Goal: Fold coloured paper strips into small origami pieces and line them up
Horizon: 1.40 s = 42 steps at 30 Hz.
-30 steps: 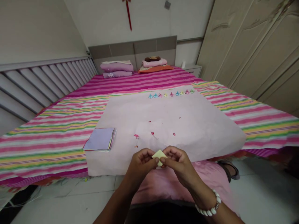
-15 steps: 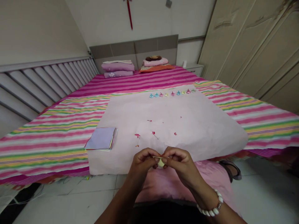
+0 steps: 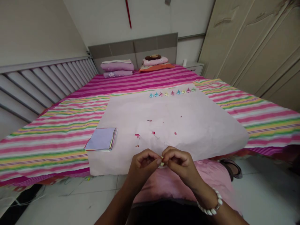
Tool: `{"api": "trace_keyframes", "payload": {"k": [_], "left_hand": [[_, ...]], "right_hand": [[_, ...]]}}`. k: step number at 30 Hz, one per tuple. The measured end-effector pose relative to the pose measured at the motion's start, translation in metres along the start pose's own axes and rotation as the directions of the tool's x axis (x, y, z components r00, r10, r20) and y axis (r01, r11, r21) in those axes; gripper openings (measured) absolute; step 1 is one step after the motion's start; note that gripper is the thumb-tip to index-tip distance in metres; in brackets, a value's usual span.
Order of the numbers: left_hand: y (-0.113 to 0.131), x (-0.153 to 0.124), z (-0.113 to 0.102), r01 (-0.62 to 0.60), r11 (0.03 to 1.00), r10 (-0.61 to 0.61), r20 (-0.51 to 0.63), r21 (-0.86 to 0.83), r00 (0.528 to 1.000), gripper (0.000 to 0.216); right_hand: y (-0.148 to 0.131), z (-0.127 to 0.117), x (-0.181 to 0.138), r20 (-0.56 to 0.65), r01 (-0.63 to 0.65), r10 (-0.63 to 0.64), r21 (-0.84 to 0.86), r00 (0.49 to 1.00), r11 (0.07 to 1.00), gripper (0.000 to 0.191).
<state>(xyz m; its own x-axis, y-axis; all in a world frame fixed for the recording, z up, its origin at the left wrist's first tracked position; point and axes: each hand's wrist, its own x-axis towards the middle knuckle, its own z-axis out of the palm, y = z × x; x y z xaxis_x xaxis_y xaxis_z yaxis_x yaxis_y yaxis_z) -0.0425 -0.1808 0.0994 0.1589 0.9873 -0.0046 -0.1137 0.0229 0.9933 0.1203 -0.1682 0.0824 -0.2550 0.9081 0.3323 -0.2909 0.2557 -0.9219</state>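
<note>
My left hand (image 3: 143, 164) and my right hand (image 3: 179, 162) meet fingertip to fingertip just in front of the bed's near edge. Both are closed in a pinch on a small folded piece of yellow paper (image 3: 162, 158), which is almost hidden between the fingers. A white bead bracelet (image 3: 209, 206) circles my right wrist. On the bed lies a large pale pink sheet (image 3: 187, 125). A row of several small folded paper shapes (image 3: 172, 92) in mixed colours lines its far edge. A stack of square coloured papers (image 3: 101, 139), lilac on top, rests at the sheet's left.
The bed has a pink and rainbow striped cover (image 3: 47, 131), with folded bedding (image 3: 117, 68) and pillows (image 3: 156, 62) at the headboard. Small pink paper scraps (image 3: 137, 136) dot the sheet. A wardrobe (image 3: 257, 40) stands right, a slatted wall panel (image 3: 35, 84) left. A shoe (image 3: 231, 167) lies on the tiled floor.
The yellow paper stood out as a flat diamond between my fingers a second ago. Both hands have since closed over it, and now only a sliver shows.
</note>
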Motion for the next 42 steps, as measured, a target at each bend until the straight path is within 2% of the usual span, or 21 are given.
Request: {"api": "trace_keyframes", "payload": {"k": [3,7,9,13,19,22,30,35,38,42], "left_hand": [[0.002,-0.002,0.001,-0.014,0.998,0.016,-0.025,0.055,1.000,0.007],[0.002,-0.006,0.001,-0.059,0.989,0.066,-0.047,0.136,0.997,0.010],[0.001,-0.007,0.001,-0.076,0.984,0.088,-0.065,0.162,0.994,0.016],[-0.001,-0.008,0.002,-0.075,0.977,0.093,-0.083,0.199,0.992,0.024],[0.004,-0.008,-0.003,-0.228,0.903,0.223,0.057,0.365,0.973,0.017],[0.007,-0.007,-0.005,-0.246,0.882,0.240,0.065,0.401,0.968,0.017],[0.010,-0.006,-0.005,-0.224,0.876,0.215,0.069,0.427,0.974,0.011],[0.004,-0.006,-0.004,-0.161,0.824,0.165,0.041,0.543,0.985,0.014],[0.004,-0.008,-0.004,-0.160,0.763,0.117,0.109,0.626,0.987,0.019],[0.006,-0.011,-0.001,-0.214,0.676,0.094,0.206,0.705,0.974,0.026]], "right_hand": [[-0.001,0.000,-0.003,-0.026,-0.003,0.003,-0.015,1.000,1.000,0.010],[0.001,-0.002,-0.005,-0.018,-0.145,0.147,0.089,0.989,0.985,0.029],[0.001,-0.002,-0.005,-0.005,-0.185,0.187,0.091,0.982,0.978,0.023],[-0.001,0.000,-0.003,-0.021,-0.182,0.182,0.029,0.983,0.983,0.012],[-0.002,0.000,-0.001,-0.020,-0.231,0.235,0.114,0.972,0.966,0.013],[-0.003,0.000,-0.001,-0.025,-0.245,0.250,0.125,0.968,0.961,0.013],[-0.005,0.002,-0.001,-0.011,-0.234,0.237,0.125,0.971,0.964,0.015],[0.001,0.003,0.000,-0.068,-0.212,0.216,0.069,0.974,0.975,0.017],[-0.001,0.001,0.000,-0.067,-0.183,0.182,-0.006,0.981,0.983,0.019],[-0.003,-0.001,0.001,0.035,-0.209,0.210,-0.011,0.977,0.978,0.017]]}}
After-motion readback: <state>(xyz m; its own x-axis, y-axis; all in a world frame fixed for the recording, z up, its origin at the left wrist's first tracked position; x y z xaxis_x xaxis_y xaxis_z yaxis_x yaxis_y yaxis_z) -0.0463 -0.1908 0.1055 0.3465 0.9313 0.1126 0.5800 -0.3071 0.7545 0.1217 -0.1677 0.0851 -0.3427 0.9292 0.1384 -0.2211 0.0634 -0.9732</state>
